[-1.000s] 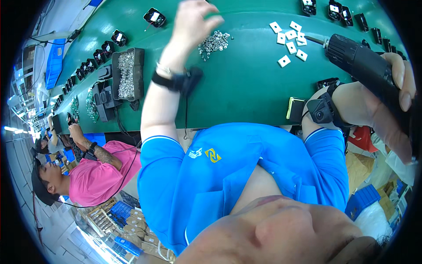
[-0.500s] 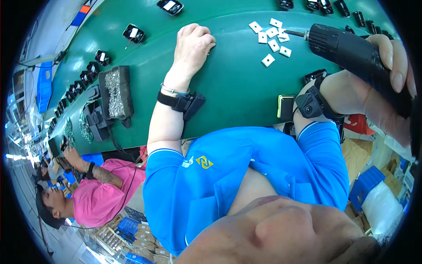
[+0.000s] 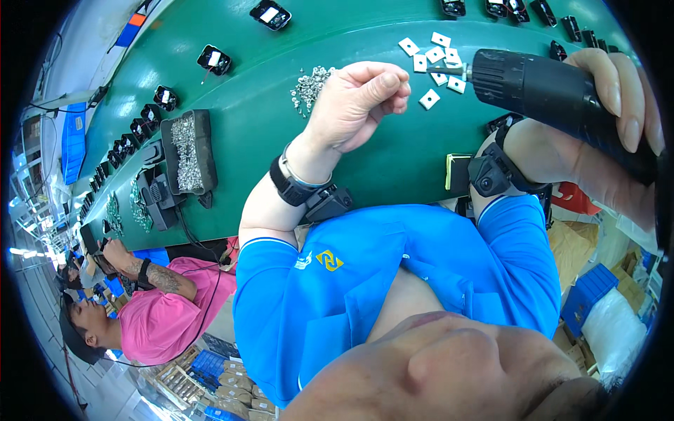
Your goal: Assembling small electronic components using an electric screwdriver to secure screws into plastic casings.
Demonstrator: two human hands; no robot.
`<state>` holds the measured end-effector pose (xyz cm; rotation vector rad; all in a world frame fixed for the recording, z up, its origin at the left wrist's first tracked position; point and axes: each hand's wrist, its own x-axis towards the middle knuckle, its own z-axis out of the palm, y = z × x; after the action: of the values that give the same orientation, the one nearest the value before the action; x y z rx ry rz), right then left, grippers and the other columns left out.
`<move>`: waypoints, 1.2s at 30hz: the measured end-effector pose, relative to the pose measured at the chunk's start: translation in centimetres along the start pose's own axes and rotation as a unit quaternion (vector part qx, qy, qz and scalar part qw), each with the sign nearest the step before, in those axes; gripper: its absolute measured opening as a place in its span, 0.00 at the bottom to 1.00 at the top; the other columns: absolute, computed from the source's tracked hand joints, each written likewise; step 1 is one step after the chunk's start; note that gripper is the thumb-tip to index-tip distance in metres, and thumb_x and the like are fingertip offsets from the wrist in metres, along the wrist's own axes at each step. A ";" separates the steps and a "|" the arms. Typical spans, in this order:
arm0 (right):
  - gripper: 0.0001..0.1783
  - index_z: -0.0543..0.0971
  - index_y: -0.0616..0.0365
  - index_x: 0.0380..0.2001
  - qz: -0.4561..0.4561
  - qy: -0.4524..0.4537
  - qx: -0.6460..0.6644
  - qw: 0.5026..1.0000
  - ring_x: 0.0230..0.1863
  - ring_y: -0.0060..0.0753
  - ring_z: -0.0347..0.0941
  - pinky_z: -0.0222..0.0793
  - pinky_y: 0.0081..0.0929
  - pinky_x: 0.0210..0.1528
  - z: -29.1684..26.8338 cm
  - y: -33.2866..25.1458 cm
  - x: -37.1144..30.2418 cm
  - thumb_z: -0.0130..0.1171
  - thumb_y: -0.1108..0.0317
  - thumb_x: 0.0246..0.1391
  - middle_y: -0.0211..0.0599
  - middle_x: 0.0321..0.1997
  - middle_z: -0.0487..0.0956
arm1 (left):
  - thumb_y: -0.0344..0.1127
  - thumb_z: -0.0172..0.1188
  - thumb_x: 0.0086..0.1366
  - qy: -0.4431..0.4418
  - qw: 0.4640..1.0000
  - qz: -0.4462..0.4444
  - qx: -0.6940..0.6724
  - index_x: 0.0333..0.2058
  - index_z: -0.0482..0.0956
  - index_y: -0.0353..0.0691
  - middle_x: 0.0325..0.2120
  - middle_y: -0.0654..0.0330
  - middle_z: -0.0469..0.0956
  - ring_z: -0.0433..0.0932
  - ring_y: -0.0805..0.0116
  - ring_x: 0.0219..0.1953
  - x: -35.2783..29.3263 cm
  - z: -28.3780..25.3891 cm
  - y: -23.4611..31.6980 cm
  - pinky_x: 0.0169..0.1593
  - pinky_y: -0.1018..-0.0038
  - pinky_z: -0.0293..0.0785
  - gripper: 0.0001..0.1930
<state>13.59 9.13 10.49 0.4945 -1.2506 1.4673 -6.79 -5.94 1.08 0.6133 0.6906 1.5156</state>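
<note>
My right hand (image 3: 625,91) is closed round a black electric screwdriver (image 3: 540,81), whose bit points left. Close to the bit's tip is my left hand (image 3: 361,102), thumb and fingers pinched together; whatever sits between them is too small to make out. Behind and left of this hand a pile of small silver screws (image 3: 309,90) lies on the green table (image 3: 393,168). Several white square plates (image 3: 429,99) with a dark centre hole are spread below and around the bit, which covers some of them.
A dark tray of small metal parts (image 3: 187,151) stands at the left. Black housings (image 3: 214,60) line the table's far and left sides. Near my right forearm is a black-and-yellow box (image 3: 457,172). A co-worker in pink (image 3: 165,309) sits at the left.
My left hand has moved right from the screw pile, uncovering it, and turned toward the bit in a pinch. The screwdriver has shifted slightly left and down.
</note>
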 end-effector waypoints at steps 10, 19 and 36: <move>0.30 0.74 0.44 0.44 0.007 -0.004 -0.013 1.000 0.38 0.24 0.70 0.58 0.29 0.47 0.4 0.3 -0.2 0.68 0.44 0.38 0.26 0.37 0.73 | 0.48 0.59 0.57 -0.022 0.997 -0.009 -0.069 0.32 0.76 0.39 0.24 0.64 0.74 0.67 0.73 0.25 1.2 2.0 -0.4 0.31 0.76 0.63 0.16; 0.30 0.74 0.43 0.44 0.016 -0.016 -0.014 1.000 0.38 0.25 0.70 0.58 0.29 0.48 0.6 0.6 -0.2 0.67 0.44 0.38 0.26 0.37 0.73 | 0.48 0.56 0.59 -0.003 0.997 -0.013 -0.076 0.30 0.75 0.40 0.23 0.65 0.75 0.69 0.75 0.24 1.0 2.4 -0.4 0.32 0.75 0.64 0.15; 0.29 0.74 0.43 0.43 0.017 -0.036 -0.010 0.999 0.38 0.25 0.70 0.58 0.30 0.49 0.8 0.5 -0.3 0.67 0.43 0.39 0.26 0.37 0.74 | 0.49 0.55 0.61 -0.006 0.998 0.003 -0.055 0.28 0.74 0.37 0.23 0.66 0.71 0.65 0.77 0.24 0.9 3.0 -0.5 0.31 0.77 0.62 0.18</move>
<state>12.99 8.35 10.28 0.5185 -1.3341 1.4753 -4.36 -4.85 2.70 0.5410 0.5912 1.5435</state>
